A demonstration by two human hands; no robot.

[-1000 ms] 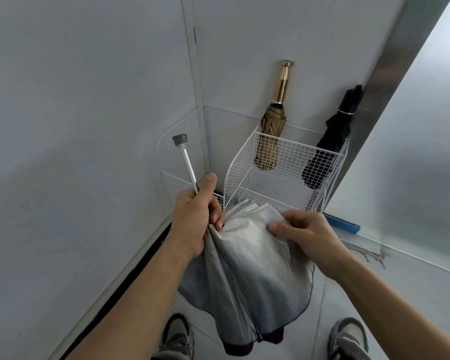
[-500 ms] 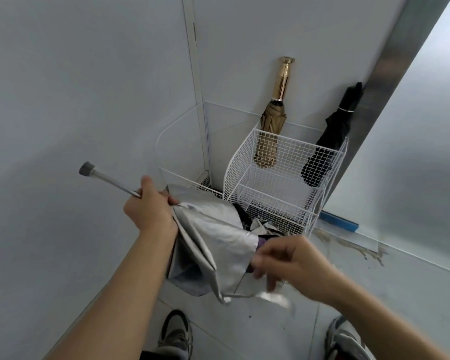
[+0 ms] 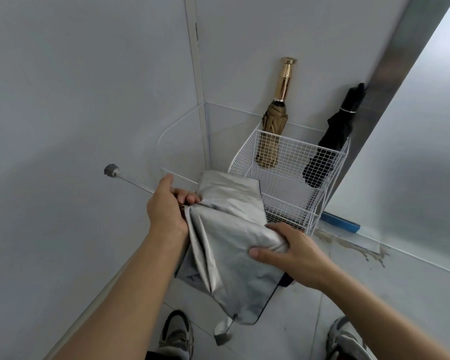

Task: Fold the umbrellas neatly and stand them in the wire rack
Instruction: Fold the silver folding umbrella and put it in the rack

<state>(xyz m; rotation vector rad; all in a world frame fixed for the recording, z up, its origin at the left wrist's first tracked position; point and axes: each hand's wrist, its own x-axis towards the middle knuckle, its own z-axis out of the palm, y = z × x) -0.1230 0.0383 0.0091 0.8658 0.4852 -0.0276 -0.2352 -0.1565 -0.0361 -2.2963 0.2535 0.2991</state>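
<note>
A silver umbrella with loose, unrolled canopy folds hangs in front of me. Its thin metal shaft points left toward the wall and ends in a grey knob. My left hand grips the shaft where the canopy begins. Lower down on the right, my right hand holds the folds of cloth, thumb on top. A fastening strap dangles from the lower edge. Behind stands the white wire rack, holding a folded gold umbrella and a folded black umbrella, both upright.
The rack stands in a corner of pale walls, with a metal strip up the right side. On the floor by the rack lies a blue strip. My two shoes are at the bottom edge on a tiled floor.
The shaft swung from upright to pointing left. My right hand let go of a canopy edge, then took hold of the gathered folds, wrapping the cloth closer round the shaft.
</note>
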